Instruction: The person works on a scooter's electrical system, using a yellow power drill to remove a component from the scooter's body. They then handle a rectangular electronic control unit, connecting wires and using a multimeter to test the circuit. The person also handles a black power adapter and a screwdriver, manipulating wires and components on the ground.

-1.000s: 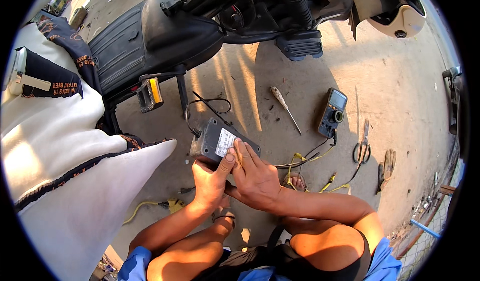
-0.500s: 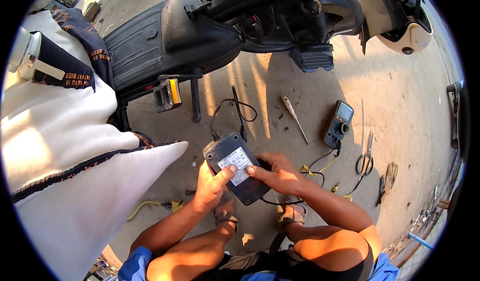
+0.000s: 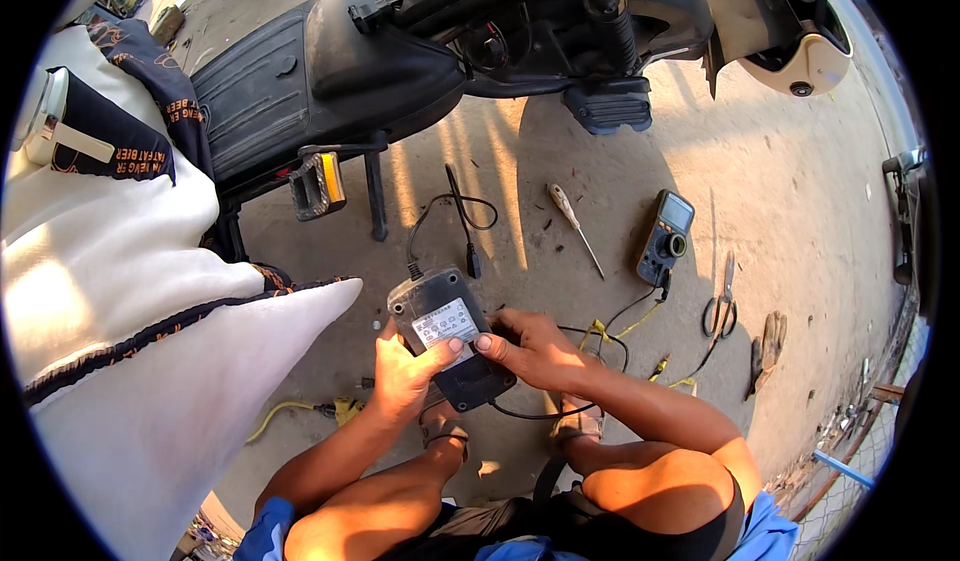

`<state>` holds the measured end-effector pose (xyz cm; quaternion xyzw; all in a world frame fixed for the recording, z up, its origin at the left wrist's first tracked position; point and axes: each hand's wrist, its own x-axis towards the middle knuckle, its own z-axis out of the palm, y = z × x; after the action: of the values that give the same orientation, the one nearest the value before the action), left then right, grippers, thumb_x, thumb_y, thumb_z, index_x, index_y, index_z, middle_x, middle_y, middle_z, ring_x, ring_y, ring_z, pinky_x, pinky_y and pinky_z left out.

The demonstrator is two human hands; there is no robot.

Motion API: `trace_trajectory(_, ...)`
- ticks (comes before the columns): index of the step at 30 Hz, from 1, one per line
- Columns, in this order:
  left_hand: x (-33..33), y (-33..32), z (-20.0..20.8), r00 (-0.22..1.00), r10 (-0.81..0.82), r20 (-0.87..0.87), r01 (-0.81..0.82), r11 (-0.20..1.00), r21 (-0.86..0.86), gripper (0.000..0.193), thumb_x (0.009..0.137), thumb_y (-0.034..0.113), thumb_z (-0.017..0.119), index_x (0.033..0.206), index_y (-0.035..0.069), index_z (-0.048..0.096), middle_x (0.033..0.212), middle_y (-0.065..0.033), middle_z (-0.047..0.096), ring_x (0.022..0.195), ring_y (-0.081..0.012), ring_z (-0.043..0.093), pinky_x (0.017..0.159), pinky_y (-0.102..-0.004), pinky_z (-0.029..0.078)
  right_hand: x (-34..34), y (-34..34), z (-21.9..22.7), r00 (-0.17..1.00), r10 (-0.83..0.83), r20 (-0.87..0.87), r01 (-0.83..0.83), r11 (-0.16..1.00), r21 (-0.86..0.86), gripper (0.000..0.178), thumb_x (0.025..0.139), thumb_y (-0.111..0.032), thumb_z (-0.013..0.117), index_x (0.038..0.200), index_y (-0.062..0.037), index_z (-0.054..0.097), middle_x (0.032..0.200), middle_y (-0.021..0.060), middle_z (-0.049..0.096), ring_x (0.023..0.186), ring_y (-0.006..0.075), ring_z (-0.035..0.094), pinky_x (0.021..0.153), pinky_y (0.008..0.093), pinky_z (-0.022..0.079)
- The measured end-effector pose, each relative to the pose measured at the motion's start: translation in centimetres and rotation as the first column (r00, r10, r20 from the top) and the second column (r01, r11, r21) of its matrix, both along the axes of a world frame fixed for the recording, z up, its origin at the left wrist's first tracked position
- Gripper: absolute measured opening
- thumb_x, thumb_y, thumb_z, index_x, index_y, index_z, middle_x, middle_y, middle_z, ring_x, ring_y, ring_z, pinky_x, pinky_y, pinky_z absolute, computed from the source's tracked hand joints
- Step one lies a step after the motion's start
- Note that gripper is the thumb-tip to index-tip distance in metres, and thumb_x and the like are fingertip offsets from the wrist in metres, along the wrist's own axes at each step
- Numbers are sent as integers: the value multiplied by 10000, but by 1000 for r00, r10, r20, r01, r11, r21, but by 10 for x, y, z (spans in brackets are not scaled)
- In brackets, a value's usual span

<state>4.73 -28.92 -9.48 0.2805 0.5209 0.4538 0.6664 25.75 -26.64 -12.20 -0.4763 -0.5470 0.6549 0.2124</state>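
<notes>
Between my hands is a black battery charger [image 3: 475, 381] with a white label on its upper face. My left hand [image 3: 405, 369] grips its left edge, thumb lying on the label. From the right, my right hand [image 3: 535, 349] clasps the other edge, its thumb near the label's lower right corner. The undersides of the charger and most of my fingertips are hidden. A cord with a plug [image 3: 472, 259] runs from its far end and loops on the ground; another black cable [image 3: 540, 416] leaves the near end toward the right.
An electric scooter [image 3: 390, 71] stands across the far side, with a white fabric cover [image 3: 130, 261] at left. On the ground lie a screwdriver [image 3: 575, 226], a multimeter [image 3: 665, 236], scissors [image 3: 720, 306], a glove [image 3: 767, 356] and yellow wires [image 3: 290, 406]. A helmet [image 3: 815, 66] hangs at far right.
The whole view has shifted slightly, so the scene sits a little farther left and up. Both hands still hold the charger, which is turned a little more upright in view.
</notes>
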Motion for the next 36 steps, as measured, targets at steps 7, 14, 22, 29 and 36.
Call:
trace_trajectory(7, -25, -3, -1, 997, 16, -76, -14, 999, 30, 439, 815, 120, 801, 1195, -10, 625, 1022, -65, 711, 902, -150, 686, 845, -304, 552, 33, 20, -38, 941, 102, 324, -108, 994, 2, 367, 939, -290, 650, 973, 72, 695, 904, 271, 710, 893, 425, 705, 804, 465, 546)
trace_trajectory(14, -32, -7, 1, 995, 39, -95, -42, 999, -32, 468, 781, 102, 826, 1182, -12, 612, 994, -60, 699, 876, -144, 676, 838, -302, 547, 86, 34, -102, 646, 63, 761, -236, 964, 121, 179, 854, -127, 617, 909, 7, 721, 903, 262, 719, 892, 455, 698, 803, 524, 563)
trace_trajectory(22, -42, -4, 6, 993, 50, -111, -53, 998, -27, 459, 751, 128, 804, 1145, -19, 619, 962, -64, 693, 828, -139, 663, 783, -282, 533, 110, 29, -121, 623, -45, 781, -170, 967, 192, 156, 844, -146, 630, 878, -37, 736, 876, 249, 720, 851, 459, 697, 800, 539, 570)
trace_trajectory(29, -42, -2, 9, 993, 66, -94, -68, 998, -15, 480, 746, 118, 796, 1165, -33, 617, 979, -81, 702, 852, -167, 685, 807, -306, 550, 119, 65, -133, 670, -340, 660, 39, 904, 426, 149, 844, -138, 648, 853, -11, 724, 825, 252, 701, 819, 460, 688, 785, 535, 558)
trace_trajectory(36, -42, 1, 8, 992, 90, -86, -92, 995, -30, 479, 741, 108, 800, 1161, -38, 621, 978, -84, 704, 856, -171, 690, 813, -310, 553, 130, 159, -157, 603, -497, 623, 110, 826, 552, 187, 857, -180, 654, 895, -14, 730, 898, 255, 714, 870, 472, 685, 792, 528, 551)
